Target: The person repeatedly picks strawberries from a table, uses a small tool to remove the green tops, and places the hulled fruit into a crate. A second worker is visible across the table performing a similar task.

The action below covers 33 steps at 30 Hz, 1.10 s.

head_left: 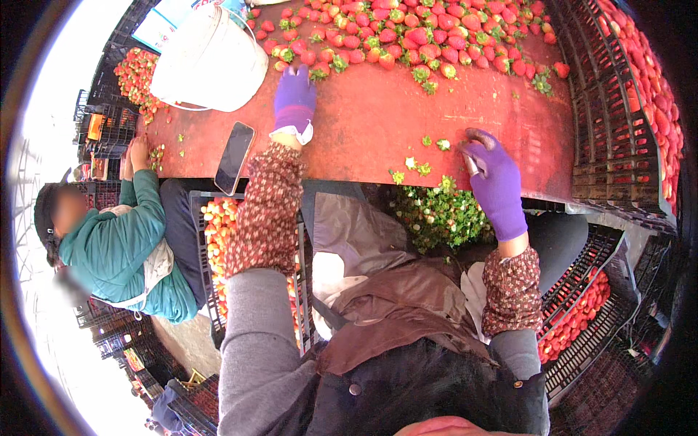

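Observation:
My left hand, in a purple glove, reaches over the red table with its fingertips at the near edge of a heap of strawberries. Whether it grips a berry cannot be told. Near the table's front edge, my right hand, gloved alike, is curled around a small tool, perhaps a knife, mostly hidden by the fingers. Cut strawberry tops lie just left of it. More green tops are piled below the table edge.
A white bucket and a smartphone are on the table's left side. Black crates hold strawberries at the right, lower right and beside my left arm. A co-worker in a green jacket sits at the left.

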{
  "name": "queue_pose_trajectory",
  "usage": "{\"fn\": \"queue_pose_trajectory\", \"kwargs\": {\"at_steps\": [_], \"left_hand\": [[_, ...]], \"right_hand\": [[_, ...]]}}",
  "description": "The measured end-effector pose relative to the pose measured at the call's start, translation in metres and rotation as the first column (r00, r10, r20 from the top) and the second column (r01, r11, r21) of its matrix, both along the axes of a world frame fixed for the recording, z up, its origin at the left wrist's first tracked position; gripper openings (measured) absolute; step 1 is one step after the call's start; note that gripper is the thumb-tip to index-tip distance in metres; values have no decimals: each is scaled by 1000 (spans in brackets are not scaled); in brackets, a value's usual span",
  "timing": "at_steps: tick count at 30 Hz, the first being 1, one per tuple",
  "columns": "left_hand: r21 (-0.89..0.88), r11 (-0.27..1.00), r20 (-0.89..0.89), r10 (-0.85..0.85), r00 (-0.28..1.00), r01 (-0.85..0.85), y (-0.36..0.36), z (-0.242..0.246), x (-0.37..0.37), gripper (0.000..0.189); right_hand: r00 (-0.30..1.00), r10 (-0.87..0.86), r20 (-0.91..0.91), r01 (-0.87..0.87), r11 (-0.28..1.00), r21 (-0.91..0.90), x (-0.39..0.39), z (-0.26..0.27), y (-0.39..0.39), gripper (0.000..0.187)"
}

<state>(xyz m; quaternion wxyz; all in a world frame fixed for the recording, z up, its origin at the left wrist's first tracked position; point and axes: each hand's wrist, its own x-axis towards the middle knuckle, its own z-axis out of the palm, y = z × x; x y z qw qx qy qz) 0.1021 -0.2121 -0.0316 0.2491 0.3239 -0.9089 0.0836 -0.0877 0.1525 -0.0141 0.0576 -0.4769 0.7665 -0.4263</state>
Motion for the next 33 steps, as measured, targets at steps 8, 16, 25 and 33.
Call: {"fn": "queue_pose_trajectory", "kwargs": {"at_steps": [8, 16, 25, 33], "left_hand": [[826, 161, -563, 313, 765, 541, 106, 39, 15, 31], [770, -80, -573, 351, 741, 633, 227, 61, -14, 27], [216, -546, -454, 678, 578, 810, 197, 55, 21, 45], [436, 900, -33, 9, 999, 7, 3, 27, -29, 34]], "right_hand": [[994, 29, 110, -6, 979, -204, 10, 17, -18, 14], [769, 223, 599, -24, 946, -322, 53, 43, -23, 11], [237, 204, 950, -6, 978, -209, 30, 34, -18, 18], [759, 75, 647, 46, 985, -168, 11, -8, -31, 21]]}}
